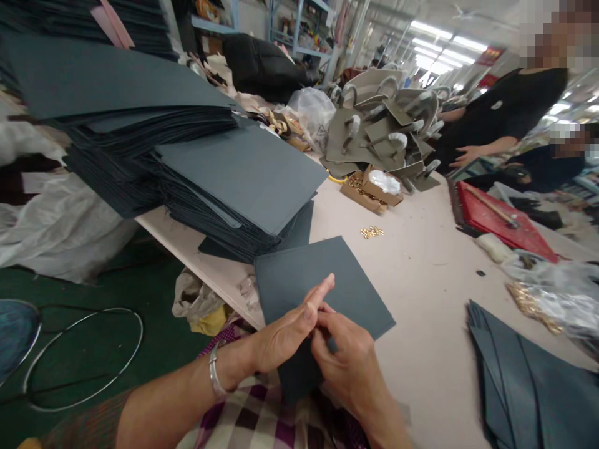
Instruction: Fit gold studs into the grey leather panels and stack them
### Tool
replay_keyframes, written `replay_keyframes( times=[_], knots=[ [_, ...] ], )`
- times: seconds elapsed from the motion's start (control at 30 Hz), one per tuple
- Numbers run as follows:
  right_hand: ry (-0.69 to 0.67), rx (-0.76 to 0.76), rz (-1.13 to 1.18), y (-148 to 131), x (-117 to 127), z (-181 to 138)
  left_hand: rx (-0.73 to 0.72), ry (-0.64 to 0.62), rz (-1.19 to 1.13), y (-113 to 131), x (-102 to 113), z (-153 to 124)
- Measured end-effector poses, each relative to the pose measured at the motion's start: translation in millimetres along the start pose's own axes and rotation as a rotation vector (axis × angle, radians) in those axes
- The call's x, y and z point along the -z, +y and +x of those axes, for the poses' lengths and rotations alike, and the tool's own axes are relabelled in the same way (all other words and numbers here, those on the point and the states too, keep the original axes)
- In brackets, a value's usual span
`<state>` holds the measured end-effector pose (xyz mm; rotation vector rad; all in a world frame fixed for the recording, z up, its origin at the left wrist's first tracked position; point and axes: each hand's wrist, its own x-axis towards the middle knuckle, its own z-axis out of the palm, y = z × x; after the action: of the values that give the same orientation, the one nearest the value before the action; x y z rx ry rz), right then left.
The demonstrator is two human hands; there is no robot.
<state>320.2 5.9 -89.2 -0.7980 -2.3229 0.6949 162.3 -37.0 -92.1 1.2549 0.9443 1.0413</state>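
Note:
A dark grey leather panel (309, 280) lies at the near edge of the pale worktable (421, 268), partly hanging over my lap. My left hand (285, 333), with a silver bracelet on the wrist, rests over the panel with its fingers stretched out and pressed together. My right hand (349, 358) is curled beside it, fingertips pinched against the left fingers; what they pinch is too small to name. Tall stacks of matching grey panels (238, 174) rise just beyond on the left. A small heap of gold fittings (372, 232) lies further out on the table.
More grey panels (528, 380) fan out at the right. An open box of gold hardware (369, 187), a heap of taupe bag parts (384, 125), a red tray (500, 218) and plastic bags (552, 293) sit beyond. Two other people work at the far right.

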Motion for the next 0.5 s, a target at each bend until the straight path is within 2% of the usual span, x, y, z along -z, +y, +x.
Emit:
replay_keyframes(
  times=[0.23, 0.5],
  knots=[
    [0.062, -0.062, 0.089, 0, -16, 13, 0.053, 0.049, -0.056, -20, 9, -6],
    [-0.016, -0.118, 0.175, -1, -27, 25, 0.041, 0.111, -0.118, -19, 18, -10]
  ],
)
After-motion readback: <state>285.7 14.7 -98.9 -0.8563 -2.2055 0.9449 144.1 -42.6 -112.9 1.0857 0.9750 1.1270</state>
